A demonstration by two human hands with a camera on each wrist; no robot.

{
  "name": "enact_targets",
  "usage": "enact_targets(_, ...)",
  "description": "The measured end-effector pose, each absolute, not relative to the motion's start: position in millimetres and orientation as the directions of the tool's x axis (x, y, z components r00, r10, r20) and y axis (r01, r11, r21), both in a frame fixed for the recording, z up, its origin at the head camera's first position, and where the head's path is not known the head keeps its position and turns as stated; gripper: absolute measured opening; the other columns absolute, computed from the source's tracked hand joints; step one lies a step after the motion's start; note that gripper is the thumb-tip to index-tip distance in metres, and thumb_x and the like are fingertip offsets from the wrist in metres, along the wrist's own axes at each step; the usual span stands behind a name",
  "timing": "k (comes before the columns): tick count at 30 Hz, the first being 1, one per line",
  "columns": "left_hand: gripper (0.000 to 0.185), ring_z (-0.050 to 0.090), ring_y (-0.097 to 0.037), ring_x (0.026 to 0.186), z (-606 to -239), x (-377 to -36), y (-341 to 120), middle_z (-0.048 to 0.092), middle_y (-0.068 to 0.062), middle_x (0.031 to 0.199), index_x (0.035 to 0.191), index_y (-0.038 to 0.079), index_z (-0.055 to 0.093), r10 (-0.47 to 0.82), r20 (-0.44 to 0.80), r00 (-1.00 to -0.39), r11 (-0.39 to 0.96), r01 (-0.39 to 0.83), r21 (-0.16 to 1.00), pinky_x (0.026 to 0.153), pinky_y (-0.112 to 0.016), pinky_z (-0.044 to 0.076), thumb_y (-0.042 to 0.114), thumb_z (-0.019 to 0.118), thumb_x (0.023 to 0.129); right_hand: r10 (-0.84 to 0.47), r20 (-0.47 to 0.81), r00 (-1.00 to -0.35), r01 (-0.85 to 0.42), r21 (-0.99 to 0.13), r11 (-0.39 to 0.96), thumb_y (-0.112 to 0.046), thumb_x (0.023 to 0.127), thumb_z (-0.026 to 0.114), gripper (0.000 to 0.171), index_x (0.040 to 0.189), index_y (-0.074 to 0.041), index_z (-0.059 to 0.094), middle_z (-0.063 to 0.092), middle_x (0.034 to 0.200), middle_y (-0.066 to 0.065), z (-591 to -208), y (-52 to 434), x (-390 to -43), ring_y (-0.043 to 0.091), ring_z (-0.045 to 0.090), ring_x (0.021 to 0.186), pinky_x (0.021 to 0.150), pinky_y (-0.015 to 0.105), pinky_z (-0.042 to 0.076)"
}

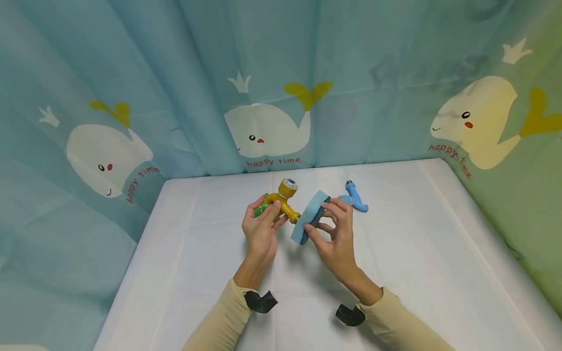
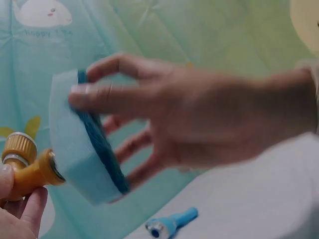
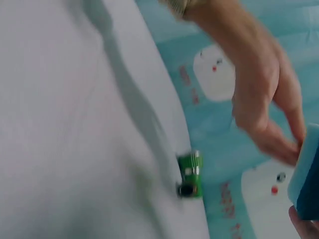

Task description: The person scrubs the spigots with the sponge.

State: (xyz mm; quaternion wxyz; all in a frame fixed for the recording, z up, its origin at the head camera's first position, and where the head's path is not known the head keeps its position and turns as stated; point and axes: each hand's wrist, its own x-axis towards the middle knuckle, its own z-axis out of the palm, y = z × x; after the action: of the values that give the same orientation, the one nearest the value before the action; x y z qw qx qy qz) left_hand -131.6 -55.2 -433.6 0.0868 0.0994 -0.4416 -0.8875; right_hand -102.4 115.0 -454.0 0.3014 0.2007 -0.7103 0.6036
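Observation:
My left hand (image 1: 268, 210) grips a yellow tap-shaped toy fitting (image 1: 284, 199) with a ribbed cap, held above the table. My right hand (image 1: 322, 219) pinches a light blue sponge (image 1: 309, 217) with a dark blue scouring face, its edge against the fitting's spout. The left wrist view shows the sponge (image 2: 75, 134) touching the yellow fitting (image 2: 30, 167), with right-hand fingers (image 2: 124, 94) curled over the sponge's top. A green fitting (image 1: 262, 208) sits by my left fingers; in the right wrist view this green fitting (image 3: 190, 175) appears below the left hand (image 3: 259, 94), and I cannot tell whether it is held.
A blue curved pipe piece (image 1: 357, 200) lies on the white table (image 1: 417, 253) just behind my right hand, also visible as the blue piece (image 2: 172, 225). Whale-print curtains (image 1: 263, 87) close in the back and both sides.

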Motion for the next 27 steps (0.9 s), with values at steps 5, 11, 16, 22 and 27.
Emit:
enact_targets(5,0.052,0.071,-0.032,0.105,-432.0,-132.6,-55.5,0.062,-0.031,0.129,0.136,-0.004,0.048,-0.267,-0.101,-0.958,-0.591,0.080,0.803,0.080,-0.044,0.061,-0.001,0.075,0.092,0.152,0.684,-0.714,-0.664,-0.730,0.164,0.019,0.081,0.076,0.062,0.133,0.008,0.043,0.034,0.136,0.028,-455.9,115.2,-106.9,0.023,0.059,0.101,0.079,0.024,0.060)
enact_targets(11,0.052,0.072,-0.031,0.097,-434.8,-134.1,-51.1,0.064,-0.031,0.127,0.135,-0.003,0.049,-0.255,-0.082,-0.963,-0.578,0.083,0.812,0.078,-0.043,0.062,0.000,0.077,0.091,0.097,0.709,-0.698,-0.687,-0.702,0.188,0.005,0.087,0.079,0.058,0.133,0.007,0.044,0.034,0.134,0.032,-458.7,115.5,-104.4,0.025,0.058,0.105,0.077,0.029,0.062)
enact_targets(16,0.050,0.075,-0.030,0.092,-435.4,-136.0,-52.9,0.068,-0.029,0.121,0.134,-0.003,0.053,-0.236,-0.084,-0.968,-0.563,0.065,0.824,0.076,-0.042,0.063,-0.001,0.077,0.090,0.190,0.643,-0.742,-0.594,-0.761,0.259,0.020,0.082,0.074,0.063,0.136,0.008,0.043,0.038,0.131,0.018,-461.7,133.3,-117.6,0.019,0.061,0.096,0.075,0.019,0.059)
enact_targets(22,0.051,0.075,-0.032,0.097,-438.7,-144.2,-57.1,0.071,-0.025,0.118,0.133,-0.001,0.057,-0.241,-0.014,-0.971,-0.484,0.107,0.869,0.076,-0.044,0.062,-0.004,0.079,0.087,0.142,0.580,-0.802,-0.552,-0.811,0.193,0.020,0.086,0.069,0.064,0.141,0.007,0.040,0.039,0.131,0.003,-453.1,160.1,-118.8,0.010,0.063,0.098,0.075,0.018,0.058)
enact_targets(27,0.052,0.076,-0.029,0.096,-441.9,-157.3,-54.7,0.074,-0.019,0.115,0.133,0.008,0.064,-0.222,0.012,-0.975,-0.380,0.098,0.920,0.076,-0.040,0.063,-0.002,0.082,0.085,0.131,0.520,-0.844,-0.490,-0.847,0.204,0.019,0.087,0.068,0.062,0.142,0.010,0.040,0.039,0.131,0.006,-438.6,180.8,-107.1,0.009,0.063,0.094,0.073,0.016,0.058)
